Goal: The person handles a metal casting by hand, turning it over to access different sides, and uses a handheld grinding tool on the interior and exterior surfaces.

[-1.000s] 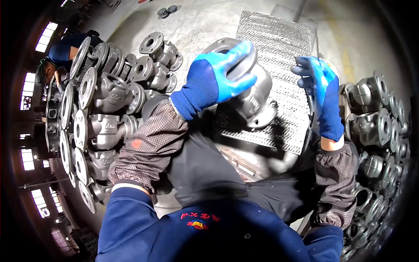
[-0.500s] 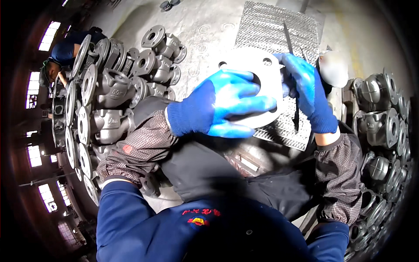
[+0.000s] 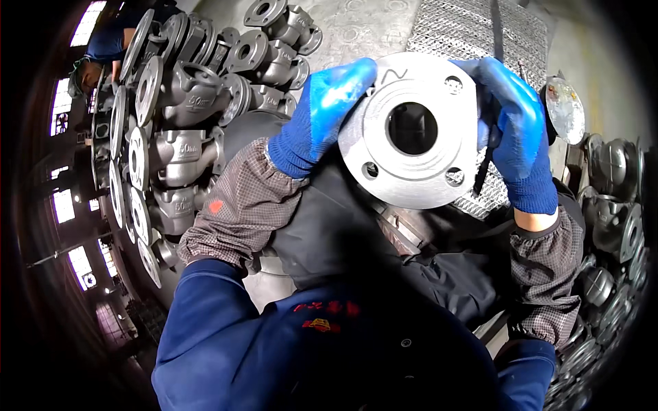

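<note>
A pale grey flanged metal casting (image 3: 373,147) is held up in front of me with its round flange face turned toward me. The face has a dark central bore, bolt holes near the rim and a short dark mark at the top. My left hand (image 3: 327,113), in a blue coated glove, is closed on the flange's upper left edge. On the opposite side my right hand (image 3: 519,123), gloved alike, curls round behind the right edge; some of its fingers are hidden. Whatever lies behind the flange is mostly out of sight.
Grey flanged valve bodies (image 3: 181,154) are stacked at the left, and more castings (image 3: 617,222) crowd the right. Beyond my hands lies a textured metal plate (image 3: 439,27), with a round pale disc (image 3: 565,109) beside it. A person (image 3: 106,41) bends over behind the left stack.
My left hand has moved off the flange face to its left edge, uncovering the bore. The casting now faces me more squarely and looks larger. My whole view has shifted.
</note>
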The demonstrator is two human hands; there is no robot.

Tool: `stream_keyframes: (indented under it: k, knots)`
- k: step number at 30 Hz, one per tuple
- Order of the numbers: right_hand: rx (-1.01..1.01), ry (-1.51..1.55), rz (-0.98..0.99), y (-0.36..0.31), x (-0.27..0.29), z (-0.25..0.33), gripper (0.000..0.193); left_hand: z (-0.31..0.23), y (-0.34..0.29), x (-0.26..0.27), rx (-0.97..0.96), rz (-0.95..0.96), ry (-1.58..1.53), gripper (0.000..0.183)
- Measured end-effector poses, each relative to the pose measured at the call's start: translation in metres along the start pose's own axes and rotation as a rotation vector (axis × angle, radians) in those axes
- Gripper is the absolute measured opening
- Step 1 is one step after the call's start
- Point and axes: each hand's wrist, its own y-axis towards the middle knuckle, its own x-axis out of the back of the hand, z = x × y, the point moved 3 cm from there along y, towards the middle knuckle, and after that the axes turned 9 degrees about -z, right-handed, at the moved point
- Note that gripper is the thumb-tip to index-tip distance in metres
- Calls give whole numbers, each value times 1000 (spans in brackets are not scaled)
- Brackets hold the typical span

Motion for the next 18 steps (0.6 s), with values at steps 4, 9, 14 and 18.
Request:
stream_keyframes:
  k: [4,9,14,18]
  knots:
    - [-477,289,-56,-7,14,-15,27,-20,6,-8,517,35,-458,38]
    - [-252,-237,-6,-11,40,-11,32,-35,19,-28,661,4,-516,40]
    - [-289,-123,-490,-30,49,41,37,-45,31,-45,614,103,-388,39]
    - [-4,-397,-293,-55,19,33,35,-51,47,-60,469,271,-511,42]
